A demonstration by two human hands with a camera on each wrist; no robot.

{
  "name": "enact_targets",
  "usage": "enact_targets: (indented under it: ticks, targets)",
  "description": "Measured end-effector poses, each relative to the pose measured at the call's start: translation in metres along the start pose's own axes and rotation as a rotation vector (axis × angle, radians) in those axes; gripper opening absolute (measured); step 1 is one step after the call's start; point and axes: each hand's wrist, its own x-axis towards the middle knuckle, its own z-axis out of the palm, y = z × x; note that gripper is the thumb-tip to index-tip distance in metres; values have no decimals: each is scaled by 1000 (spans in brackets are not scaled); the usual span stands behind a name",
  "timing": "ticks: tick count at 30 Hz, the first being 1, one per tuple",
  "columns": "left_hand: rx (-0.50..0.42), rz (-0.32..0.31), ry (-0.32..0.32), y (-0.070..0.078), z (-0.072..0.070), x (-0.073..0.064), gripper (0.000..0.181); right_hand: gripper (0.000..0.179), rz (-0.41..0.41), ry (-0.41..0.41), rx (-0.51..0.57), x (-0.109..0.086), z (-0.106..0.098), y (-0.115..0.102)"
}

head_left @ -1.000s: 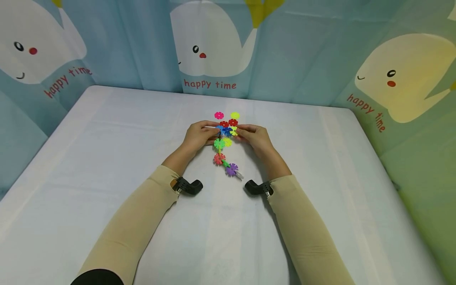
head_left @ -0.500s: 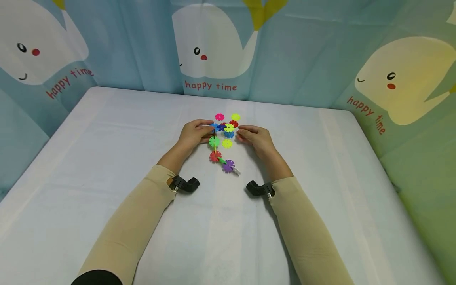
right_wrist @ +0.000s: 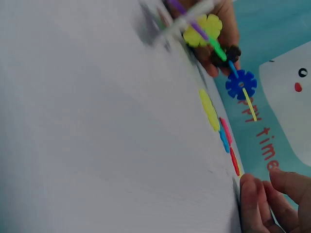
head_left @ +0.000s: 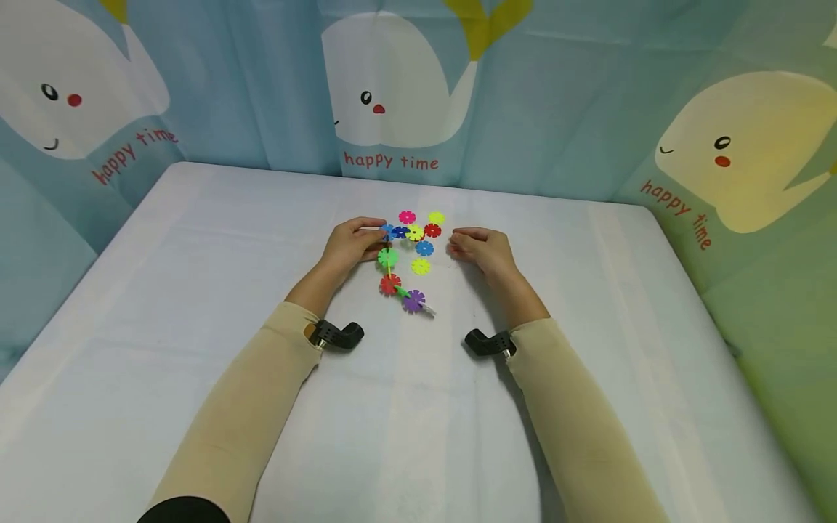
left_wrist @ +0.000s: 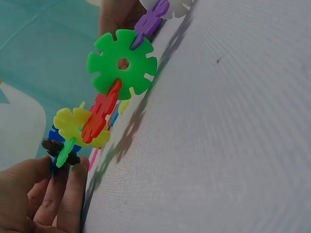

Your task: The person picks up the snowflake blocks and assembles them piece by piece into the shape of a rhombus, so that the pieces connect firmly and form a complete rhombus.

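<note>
My left hand pinches a light blue snowflake disc between thumb and fingers. That disc is one link in a chain of slotted plastic discs. A dark blue disc and then a yellow disc extend from it to the right. Toward me the chain bends down through a green disc, a red disc and a purple disc, ending in a white disc. My right hand is apart from the chain on its right, fingers loosely curled with nothing between them.
Loose discs lie on the white table between my hands: pink, yellow-green, red, blue and yellow. A whale-print curtain stands behind the table's far edge.
My right hand has let go of the chain's yellow disc and moved right. My left hand has shifted left with the chain, uncovering the loose blue disc.
</note>
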Motion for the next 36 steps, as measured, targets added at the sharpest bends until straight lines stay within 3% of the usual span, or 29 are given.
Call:
enact_targets:
  ticks: [6, 11, 19, 28, 36]
  targets:
    - [13, 18, -1, -1, 1, -1, 32, 39, 17, 1, -198, 19, -3, -14]
    - [29, 11, 1, -2, 0, 0, 33, 42, 4, -46, -291, 38, 2, -19]
    - [21, 27, 0, -4, 1, 1, 31, 40, -11, -6, -423, 61, 10, -18]
    - [19, 30, 2, -3, 3, 0, 32, 40, -58, 40, -563, 61, 16, -20]
    - [43, 26, 0, -3, 2, 0, 32, 37, -43, 61, -567, 60, 20, -20]
